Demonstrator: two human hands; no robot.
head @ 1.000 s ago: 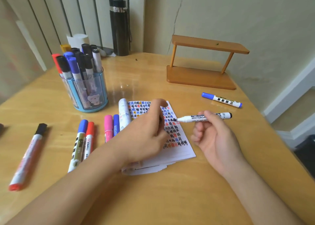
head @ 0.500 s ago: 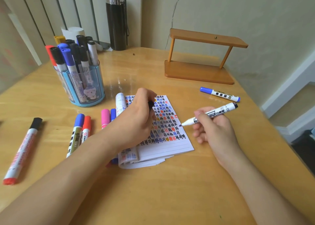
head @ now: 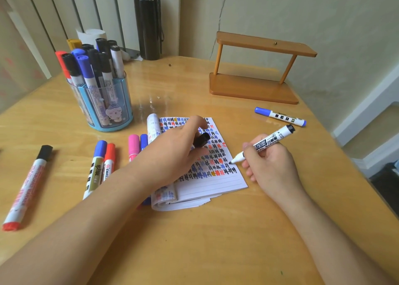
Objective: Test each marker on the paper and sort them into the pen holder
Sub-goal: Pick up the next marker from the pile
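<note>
My right hand (head: pixel 269 166) grips an uncapped white marker with a black end (head: pixel 265 144); its tip touches the right edge of the lined paper pad (head: pixel 216 183), which is covered in coloured marks. My left hand (head: pixel 172 153) rests on the pad and holds the black cap (head: pixel 201 139) between its fingers. A blue pen holder (head: pixel 103 107) at the back left is packed with several markers. Loose markers lie on the table: a blue one (head: pixel 279 116) at the right, a blue and a red one (head: pixel 101 166) side by side, a pink one (head: pixel 133 144), and a black-capped one (head: pixel 28 185) at the far left.
A wooden stand (head: pixel 254 69) sits at the back right near the wall. A black flask (head: pixel 148 21) stands at the back, beside a white paper roll (head: pixel 92 35). The table's right edge (head: pixel 345 155) drops off close to my right hand.
My right hand has tilted the marker and lowered its tip onto the paper's right edge. My left hand settled on the pad, the black cap now showing in its fingers.
</note>
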